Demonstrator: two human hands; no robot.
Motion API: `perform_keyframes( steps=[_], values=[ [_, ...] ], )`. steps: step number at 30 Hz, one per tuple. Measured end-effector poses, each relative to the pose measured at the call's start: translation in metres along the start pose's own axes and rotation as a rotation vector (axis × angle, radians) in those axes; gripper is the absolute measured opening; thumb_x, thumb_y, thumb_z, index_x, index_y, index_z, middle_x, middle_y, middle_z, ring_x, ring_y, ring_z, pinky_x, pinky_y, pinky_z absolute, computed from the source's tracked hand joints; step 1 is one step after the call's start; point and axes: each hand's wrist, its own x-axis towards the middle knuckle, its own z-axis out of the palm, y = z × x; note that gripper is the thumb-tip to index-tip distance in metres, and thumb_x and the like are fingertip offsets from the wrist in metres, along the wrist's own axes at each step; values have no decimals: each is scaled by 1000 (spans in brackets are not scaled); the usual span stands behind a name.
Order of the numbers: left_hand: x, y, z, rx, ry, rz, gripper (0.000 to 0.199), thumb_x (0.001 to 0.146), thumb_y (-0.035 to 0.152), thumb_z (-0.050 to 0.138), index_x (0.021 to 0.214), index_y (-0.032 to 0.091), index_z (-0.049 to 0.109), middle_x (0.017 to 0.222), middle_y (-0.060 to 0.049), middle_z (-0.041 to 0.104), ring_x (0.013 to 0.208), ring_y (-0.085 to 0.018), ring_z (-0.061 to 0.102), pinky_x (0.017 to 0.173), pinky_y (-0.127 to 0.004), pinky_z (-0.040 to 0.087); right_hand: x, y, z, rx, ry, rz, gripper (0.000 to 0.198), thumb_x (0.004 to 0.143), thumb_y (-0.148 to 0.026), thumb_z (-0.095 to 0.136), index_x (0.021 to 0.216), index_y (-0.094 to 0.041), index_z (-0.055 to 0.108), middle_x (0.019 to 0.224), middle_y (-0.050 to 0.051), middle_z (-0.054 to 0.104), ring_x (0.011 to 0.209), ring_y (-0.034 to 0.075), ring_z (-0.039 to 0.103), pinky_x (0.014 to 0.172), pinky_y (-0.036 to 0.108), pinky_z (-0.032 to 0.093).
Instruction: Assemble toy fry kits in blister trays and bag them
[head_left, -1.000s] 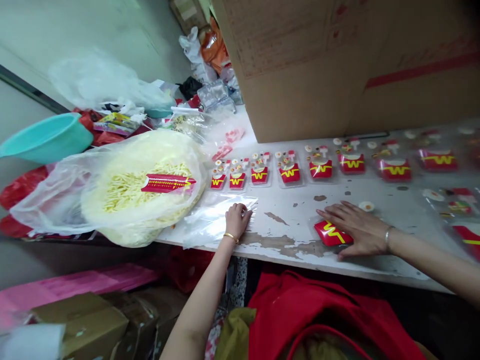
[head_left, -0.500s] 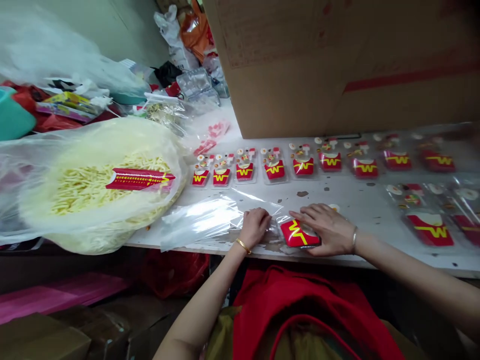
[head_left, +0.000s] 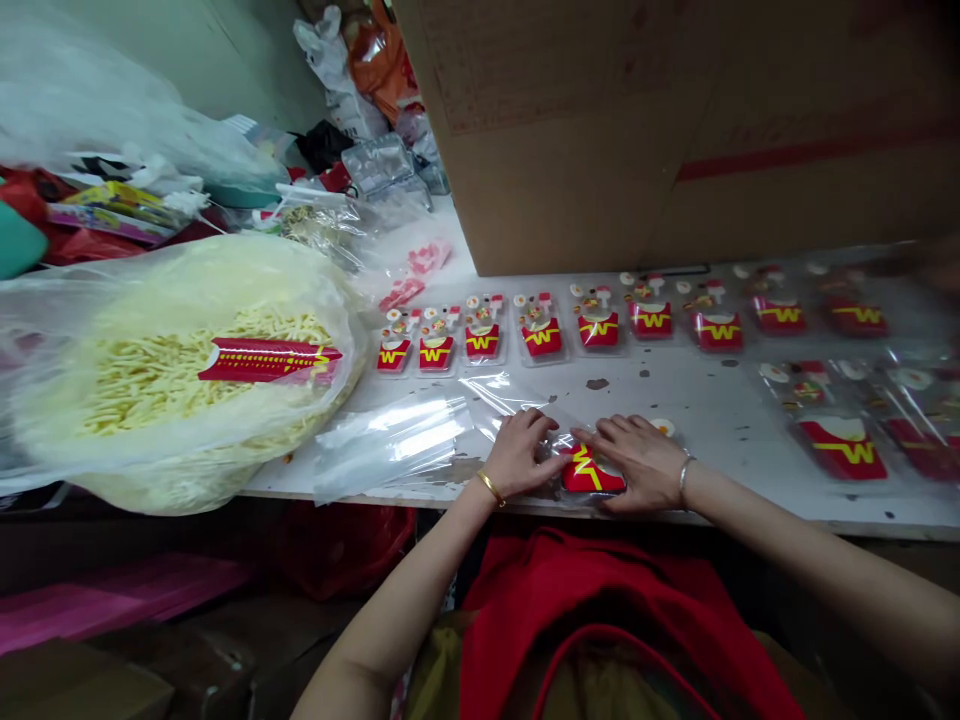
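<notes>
On the table before me lies a clear plastic toy pack [head_left: 587, 472], with a red, yellow-striped fries-box piece and a small egg piece in it. My right hand [head_left: 639, 462] lies over its right part, thumb at the near edge and fingers across the top. From the left, my left hand [head_left: 519, 455] grips the pack's end, its thumb reaching the red piece and its fingers bent over the clear plastic. Glossy film around the pack makes its exact edges hard to make out. Flat clear bags [head_left: 397, 440] lie left of my left hand.
A row of similar packs [head_left: 541, 338] runs along the table below a large cardboard box [head_left: 570, 190]. More packs [head_left: 844, 450] lie at the right. At the left, a big bag of pale fry-shaped pieces [head_left: 150, 385] carries a red sleeve [head_left: 262, 360]. A blurred hand shows at the far right.
My left hand has shifted right, and its thumb now reaches over the pack's left end. My right hand stays on the pack. The whole view has shifted slightly.
</notes>
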Motion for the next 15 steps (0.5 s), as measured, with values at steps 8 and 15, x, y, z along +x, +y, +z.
perform_keyframes(
  steps=[8,15],
  values=[
    [1,25,18,258,-48,-85,27,80,15,47,106,17,54,100,-8,60,89,-22,57,81,-36,45,-4,-5,8,-3,49,80,96,62,-57,65,143,-15,34,109,15,53,100,33,46,85,42,33],
    [-13,22,15,458,19,-175,13,82,22,51,90,15,58,90,-11,62,92,-29,55,78,-42,37,-15,-2,10,-18,59,209,95,66,-61,61,145,-21,30,107,14,53,99,33,47,83,42,33]
  ],
)
